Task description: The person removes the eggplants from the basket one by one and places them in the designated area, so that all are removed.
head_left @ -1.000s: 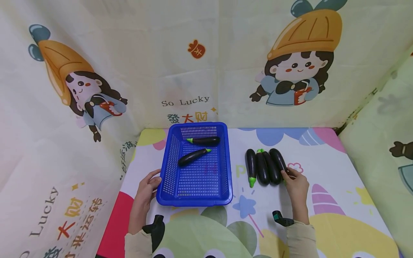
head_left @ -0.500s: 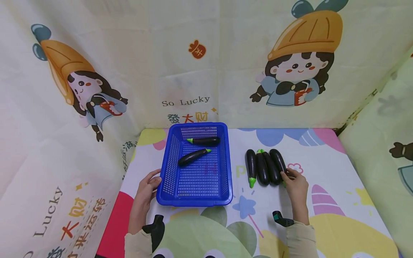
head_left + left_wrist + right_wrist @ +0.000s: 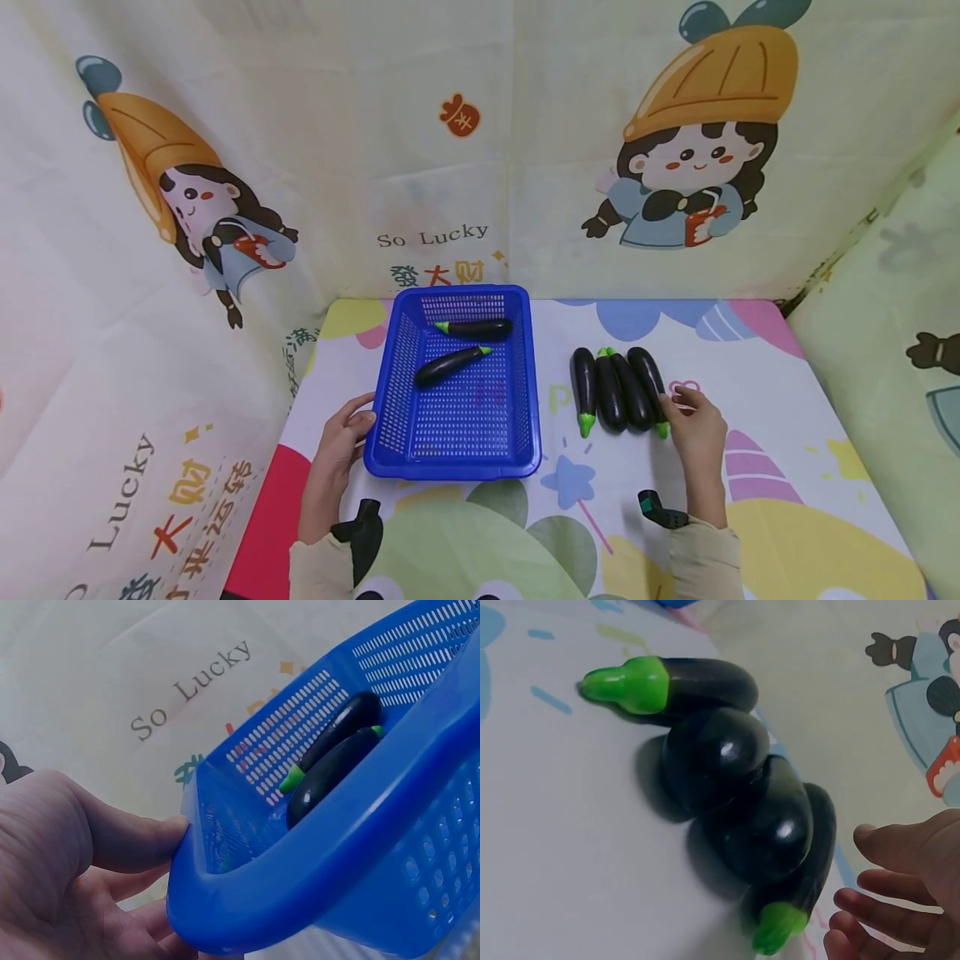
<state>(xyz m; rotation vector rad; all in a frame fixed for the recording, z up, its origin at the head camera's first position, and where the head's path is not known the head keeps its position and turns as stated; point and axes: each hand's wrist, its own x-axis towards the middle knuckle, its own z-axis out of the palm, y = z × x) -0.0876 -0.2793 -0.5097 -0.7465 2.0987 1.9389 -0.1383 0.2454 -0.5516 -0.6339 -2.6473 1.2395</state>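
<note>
In the head view my left hand (image 3: 341, 446) holds the left side of a blue plastic basket (image 3: 528, 433). Its thumb is on the rim in the left wrist view, with the other fingers lower on the outside. Two dark eggplants with green stems lie inside, one (image 3: 480, 329) behind the other (image 3: 448, 367). My right hand (image 3: 696, 433) is beside the rightmost eggplant (image 3: 647, 375) of a row on the table; the right wrist view shows its loosely bent fingers apart from that eggplant (image 3: 821, 840). Its neighbours are two eggplants (image 3: 611, 396) (image 3: 632, 392) and a leftmost one (image 3: 582, 383), stem toward me.
A colourful printed cloth covers the table (image 3: 570, 533). Pale curtains with cartoon figures (image 3: 697, 183) enclose it at the back and sides. Each wrist wears a black camera mount, one at the left wrist (image 3: 363, 529) and one at the right (image 3: 660, 508).
My right hand has drawn back slightly to the right from the rightmost eggplant, leaving more of its green stem in sight. The left hand, basket and eggplants have stayed in place.
</note>
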